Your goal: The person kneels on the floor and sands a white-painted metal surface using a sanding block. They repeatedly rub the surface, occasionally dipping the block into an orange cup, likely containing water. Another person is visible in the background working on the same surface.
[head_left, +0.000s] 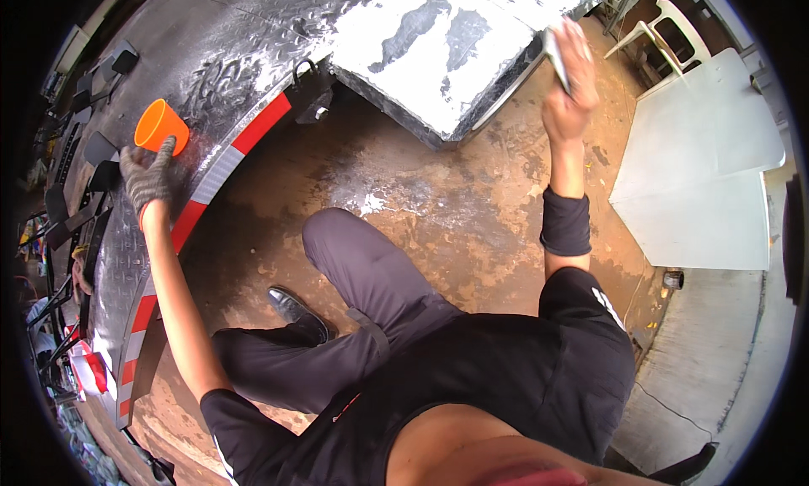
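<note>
My left hand (150, 181), in a grey knit glove, is at the near side of an orange cup (171, 132) on the dark metal deck (244, 31). Its fingers are spread, and the thumb overlaps the cup's side. My bare right hand (571, 85) is raised by the right edge of a white-coated panel (480, 81) with dark grey patches. A thin pale-grey pad (555, 56) lies along the inside of that hand, with the fingers straight against it. Most of the pad is hidden, so its kind is unclear.
Red and white tape (221, 172) runs along the deck's curved edge. A black hook-like fitting (313, 88) is where deck and panel meet. White boards (699, 166) lean at right by a white plastic chair (666, 35). The brown floor (472, 225) is stained and patchy.
</note>
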Demonstrator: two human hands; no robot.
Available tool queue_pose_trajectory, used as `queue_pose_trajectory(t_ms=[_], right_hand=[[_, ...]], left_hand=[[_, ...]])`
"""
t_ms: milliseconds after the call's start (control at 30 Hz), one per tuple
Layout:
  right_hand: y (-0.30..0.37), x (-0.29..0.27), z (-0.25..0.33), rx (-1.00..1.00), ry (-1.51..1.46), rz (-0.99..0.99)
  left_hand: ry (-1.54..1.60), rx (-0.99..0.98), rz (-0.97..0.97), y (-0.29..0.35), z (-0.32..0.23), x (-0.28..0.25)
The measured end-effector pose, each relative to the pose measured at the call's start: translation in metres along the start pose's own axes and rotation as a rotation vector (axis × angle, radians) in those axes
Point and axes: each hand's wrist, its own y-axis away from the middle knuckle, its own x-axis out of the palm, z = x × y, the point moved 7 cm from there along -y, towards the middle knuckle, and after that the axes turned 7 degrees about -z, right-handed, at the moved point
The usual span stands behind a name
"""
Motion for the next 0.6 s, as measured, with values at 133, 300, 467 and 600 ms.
queue_pose_trajectory(t_ms=[133, 300, 467, 600], right_hand=[[-0.004, 0.06, 0.051, -0.24, 0.071, 0.53], [0.057, 0.091, 0.057, -0.472, 0.239, 1.063], [0.059, 0.095, 0.048, -0.491, 0.36, 1.071], [0.044, 0.095, 0.04, -0.491, 0.341, 1.07]], left_hand=[[-0.236, 0.377, -0.332, 0.079, -0.088, -0.049], [0.189, 0.744, -0.284, 0.148, -0.133, -0.066], [0.149, 0.86, -0.101, 0.177, -0.134, -0.058], [0.294, 0.711, 0.033, 0.179, -0.126, -0.047]])
